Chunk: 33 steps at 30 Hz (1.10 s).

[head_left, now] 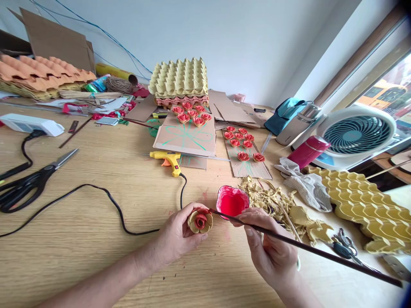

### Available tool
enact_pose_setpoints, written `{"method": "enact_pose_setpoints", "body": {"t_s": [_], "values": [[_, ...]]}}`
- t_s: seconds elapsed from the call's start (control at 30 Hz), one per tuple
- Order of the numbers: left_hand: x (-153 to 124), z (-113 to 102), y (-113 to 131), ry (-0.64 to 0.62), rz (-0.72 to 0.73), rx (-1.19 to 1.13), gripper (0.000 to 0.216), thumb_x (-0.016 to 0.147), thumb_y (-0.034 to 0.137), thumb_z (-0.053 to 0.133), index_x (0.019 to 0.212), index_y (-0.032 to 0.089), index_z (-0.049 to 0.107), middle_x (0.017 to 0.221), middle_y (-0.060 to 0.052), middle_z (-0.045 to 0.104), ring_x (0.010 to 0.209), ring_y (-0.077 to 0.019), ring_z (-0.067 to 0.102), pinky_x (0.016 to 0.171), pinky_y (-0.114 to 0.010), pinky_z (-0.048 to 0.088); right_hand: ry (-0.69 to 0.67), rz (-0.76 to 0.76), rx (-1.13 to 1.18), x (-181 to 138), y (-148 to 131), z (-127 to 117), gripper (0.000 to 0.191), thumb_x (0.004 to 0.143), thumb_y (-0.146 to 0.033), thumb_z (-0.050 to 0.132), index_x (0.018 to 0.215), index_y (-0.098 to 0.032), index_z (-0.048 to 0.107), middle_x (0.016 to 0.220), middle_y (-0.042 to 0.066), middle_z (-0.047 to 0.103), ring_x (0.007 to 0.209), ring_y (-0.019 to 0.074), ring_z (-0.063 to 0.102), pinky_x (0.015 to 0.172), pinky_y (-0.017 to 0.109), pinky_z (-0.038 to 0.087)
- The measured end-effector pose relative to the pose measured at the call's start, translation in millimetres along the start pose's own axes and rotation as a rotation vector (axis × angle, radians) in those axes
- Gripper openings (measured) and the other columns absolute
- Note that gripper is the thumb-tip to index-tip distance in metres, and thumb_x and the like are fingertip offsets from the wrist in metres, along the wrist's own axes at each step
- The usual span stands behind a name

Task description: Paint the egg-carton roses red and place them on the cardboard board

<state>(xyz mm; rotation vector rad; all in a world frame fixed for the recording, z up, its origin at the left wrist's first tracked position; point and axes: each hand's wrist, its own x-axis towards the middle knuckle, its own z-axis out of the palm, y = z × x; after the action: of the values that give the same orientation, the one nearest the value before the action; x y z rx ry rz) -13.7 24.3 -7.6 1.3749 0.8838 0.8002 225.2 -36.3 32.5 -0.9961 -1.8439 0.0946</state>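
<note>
Between the fingers and thumb of my left hand [175,233] is a flower [201,221] that looks made of egg-carton pulp. Its centre and upper petals are red; the lower petals are pale yellow. My right hand [272,246] grips a long dark paintbrush [308,244], whose tip is at the flower's upper right edge. Just behind the brush stands a small bowl of red paint [233,201]. Finished-looking red flowers [238,136] sit on a cardboard strip [248,169], and several more lie on a cardboard piece [183,141] with green drawn lines.
A yellow glue gun [170,158] lies mid-table, its black cord running left. Black scissors [35,182] are at the left. Pulp scraps [276,201], keys [345,248] and a yellow egg tray [369,209] lie right. Stacked egg trays [180,77] and a fan [356,134] stand behind.
</note>
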Motion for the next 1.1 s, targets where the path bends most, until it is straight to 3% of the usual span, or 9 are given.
{"method": "enact_pose_setpoints", "body": {"t_s": [0.2,0.4,0.6,0.83,0.97,1.1], "values": [[0,1,2,0.007,-0.012,-0.017,0.037,0.077,0.027,0.085,0.11,0.02,0.07,0.106,-0.006,0.075,0.096,-0.0243,0.068,0.08,-0.032,0.059,-0.065,-0.076,-0.047,4,-1,-5,0.02,0.106,-0.007,0.059,0.116,-0.022,0.068,0.084,0.002,0.078,0.074,0.0203,0.078,0.082,0.038,0.067],[0,2,1,0.013,-0.002,-0.031,0.04,0.075,0.024,0.084,0.112,0.019,0.07,0.106,-0.005,0.075,0.094,-0.0221,0.067,0.083,-0.032,0.059,-0.053,-0.101,-0.027,6,-2,-5,0.024,0.104,-0.004,0.058,0.119,-0.02,0.067,0.093,0.005,0.082,0.082,0.0205,0.081,0.087,0.038,0.065],[2,3,-1,0.008,-0.042,-0.051,0.041,0.073,0.026,0.084,0.11,0.019,0.069,0.1,-0.005,0.072,0.086,-0.02,0.063,0.064,-0.025,0.054,-0.135,-0.161,-0.075,14,-3,-8,0.022,0.104,-0.005,0.055,0.116,-0.02,0.066,0.088,0.004,0.08,0.074,0.018,0.078,0.083,0.035,0.065],[3,3,-6,0.026,-0.075,-0.029,0.048,0.071,0.031,0.084,0.113,0.019,0.064,0.1,-0.004,0.065,0.079,-0.018,0.057,0.051,-0.023,0.056,-0.133,-0.171,-0.054,10,-1,-11,0.023,0.103,-0.005,0.053,0.116,-0.02,0.066,0.092,0.005,0.081,0.078,0.0177,0.078,0.092,0.038,0.063],[2,3,-3,0.024,-0.047,0.009,0.047,0.073,0.029,0.081,0.117,0.02,0.065,0.106,-0.006,0.068,0.082,-0.0191,0.061,0.053,-0.022,0.055,-0.23,-0.207,-0.035,9,-2,-10,0.023,0.103,-0.005,0.052,0.117,-0.018,0.065,0.1,0.007,0.082,0.083,0.0168,0.078,0.101,0.039,0.06],[-2,4,-5,0.033,0.046,0.072,0.04,0.078,0.021,0.076,0.117,0.02,0.069,0.104,-0.004,0.072,0.089,-0.0205,0.067,0.065,-0.024,0.056,-0.265,-0.229,-0.053,10,-4,-9,0.025,0.104,-0.004,0.051,0.12,-0.017,0.064,0.103,0.007,0.083,0.086,0.0173,0.077,0.101,0.039,0.06]]}}
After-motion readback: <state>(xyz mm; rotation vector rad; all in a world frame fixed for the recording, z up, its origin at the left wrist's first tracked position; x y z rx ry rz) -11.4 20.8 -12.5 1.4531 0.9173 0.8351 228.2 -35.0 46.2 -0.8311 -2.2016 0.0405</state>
